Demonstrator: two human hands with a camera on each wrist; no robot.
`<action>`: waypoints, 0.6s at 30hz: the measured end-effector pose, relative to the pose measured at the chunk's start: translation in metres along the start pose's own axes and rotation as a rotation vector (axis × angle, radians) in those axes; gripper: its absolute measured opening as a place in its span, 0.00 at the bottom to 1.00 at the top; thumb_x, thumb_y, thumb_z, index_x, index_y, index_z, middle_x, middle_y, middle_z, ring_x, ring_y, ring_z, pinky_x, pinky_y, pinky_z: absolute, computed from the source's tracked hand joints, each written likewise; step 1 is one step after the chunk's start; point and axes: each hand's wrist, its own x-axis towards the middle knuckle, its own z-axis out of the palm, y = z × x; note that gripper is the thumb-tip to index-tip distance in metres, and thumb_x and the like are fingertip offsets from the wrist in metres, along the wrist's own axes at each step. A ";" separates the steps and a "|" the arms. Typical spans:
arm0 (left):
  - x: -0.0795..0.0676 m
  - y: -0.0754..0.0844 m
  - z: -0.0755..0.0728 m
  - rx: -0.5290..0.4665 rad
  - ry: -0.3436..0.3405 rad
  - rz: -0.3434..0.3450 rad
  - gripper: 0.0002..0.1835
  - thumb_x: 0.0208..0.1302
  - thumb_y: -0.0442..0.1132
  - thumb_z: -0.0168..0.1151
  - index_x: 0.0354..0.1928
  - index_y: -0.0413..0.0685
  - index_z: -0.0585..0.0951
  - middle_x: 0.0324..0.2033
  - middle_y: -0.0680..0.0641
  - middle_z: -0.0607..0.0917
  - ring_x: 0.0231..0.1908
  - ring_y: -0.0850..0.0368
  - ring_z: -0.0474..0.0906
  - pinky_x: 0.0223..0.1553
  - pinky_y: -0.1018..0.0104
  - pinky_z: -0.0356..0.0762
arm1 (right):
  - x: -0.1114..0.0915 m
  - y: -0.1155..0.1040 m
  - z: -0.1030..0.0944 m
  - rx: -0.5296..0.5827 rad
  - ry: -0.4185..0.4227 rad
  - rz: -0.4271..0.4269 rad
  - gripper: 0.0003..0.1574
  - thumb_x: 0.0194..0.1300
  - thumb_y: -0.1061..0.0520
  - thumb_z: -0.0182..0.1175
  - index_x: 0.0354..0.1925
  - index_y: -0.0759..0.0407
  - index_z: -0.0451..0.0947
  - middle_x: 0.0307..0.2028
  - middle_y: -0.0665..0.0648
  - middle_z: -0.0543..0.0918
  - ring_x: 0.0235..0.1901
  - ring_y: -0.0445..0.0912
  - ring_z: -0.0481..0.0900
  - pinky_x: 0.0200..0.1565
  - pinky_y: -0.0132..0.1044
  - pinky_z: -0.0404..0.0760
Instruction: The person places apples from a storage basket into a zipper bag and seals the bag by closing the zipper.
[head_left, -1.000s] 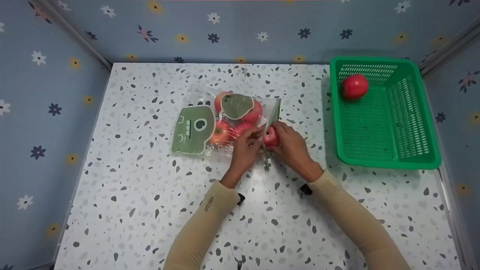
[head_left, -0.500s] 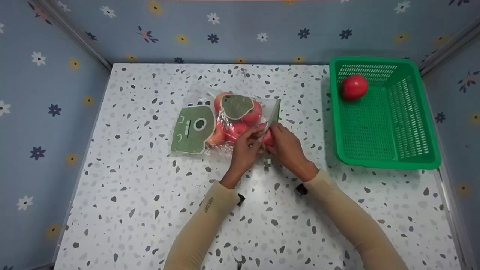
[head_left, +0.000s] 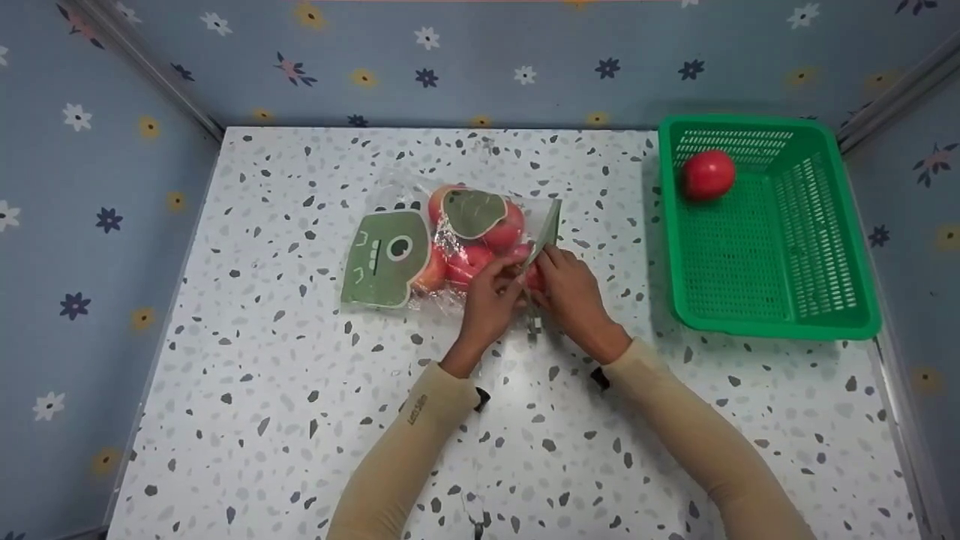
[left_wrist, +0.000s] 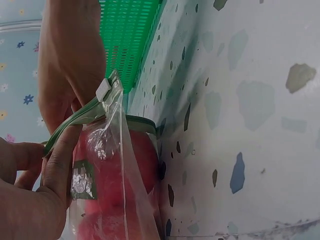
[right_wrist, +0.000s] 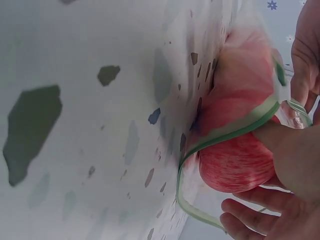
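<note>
A clear zip bag [head_left: 391, 259] with green cartoon prints lies flat on the table, several red apples [head_left: 504, 229] inside it. Its green-edged mouth [right_wrist: 240, 127] faces right. My left hand [head_left: 487, 304] pinches the upper lip of that mouth, near the white slider [left_wrist: 103, 90]. At the opening my right hand [head_left: 577, 296] holds another apple [right_wrist: 235, 167], thumb above and fingers below. That apple sits partly within the mouth; in the head view the fingers and bag edge mostly cover it.
On the right stands a green slotted basket [head_left: 776, 330] with one red apple [head_left: 709, 175] in its far left corner. The speckled white table [head_left: 300, 420] is bounded by flower-patterned panels [head_left: 480, 60] at the back and sides.
My right hand has moved slightly left, pushing its apple deeper into the bag's mouth. Apples inside have shifted a little left. The left hand has kept its place.
</note>
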 end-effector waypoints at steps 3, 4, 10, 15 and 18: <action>0.000 0.001 0.000 0.012 0.000 0.002 0.18 0.75 0.25 0.60 0.64 0.34 0.79 0.49 0.36 0.83 0.43 0.46 0.87 0.39 0.61 0.92 | 0.001 0.000 0.003 -0.022 0.007 -0.015 0.41 0.68 0.56 0.74 0.72 0.64 0.69 0.64 0.65 0.78 0.62 0.61 0.77 0.62 0.57 0.81; 0.000 0.001 0.000 0.015 0.000 0.002 0.18 0.75 0.25 0.59 0.65 0.34 0.80 0.50 0.35 0.83 0.43 0.46 0.87 0.39 0.61 0.92 | 0.001 0.000 0.003 -0.029 0.011 -0.020 0.40 0.68 0.56 0.74 0.72 0.65 0.69 0.63 0.65 0.78 0.62 0.61 0.77 0.61 0.57 0.82; 0.000 0.002 0.001 0.013 -0.002 0.000 0.17 0.76 0.25 0.58 0.64 0.35 0.80 0.50 0.36 0.83 0.45 0.46 0.87 0.39 0.61 0.92 | 0.003 -0.003 0.007 -0.048 0.024 -0.031 0.35 0.72 0.58 0.69 0.71 0.66 0.69 0.58 0.66 0.80 0.57 0.61 0.80 0.55 0.56 0.84; 0.000 0.002 0.002 0.020 0.005 0.003 0.17 0.76 0.25 0.59 0.63 0.36 0.80 0.50 0.36 0.82 0.44 0.46 0.86 0.39 0.61 0.92 | 0.006 -0.005 0.009 -0.043 0.003 -0.035 0.30 0.71 0.66 0.65 0.68 0.68 0.72 0.56 0.67 0.81 0.55 0.62 0.81 0.53 0.56 0.84; 0.000 0.002 0.002 0.026 0.012 0.011 0.17 0.76 0.25 0.59 0.63 0.36 0.81 0.49 0.36 0.83 0.43 0.46 0.87 0.39 0.61 0.92 | 0.007 -0.004 0.011 -0.012 -0.010 -0.051 0.28 0.69 0.69 0.63 0.66 0.70 0.72 0.56 0.68 0.81 0.56 0.63 0.80 0.56 0.57 0.84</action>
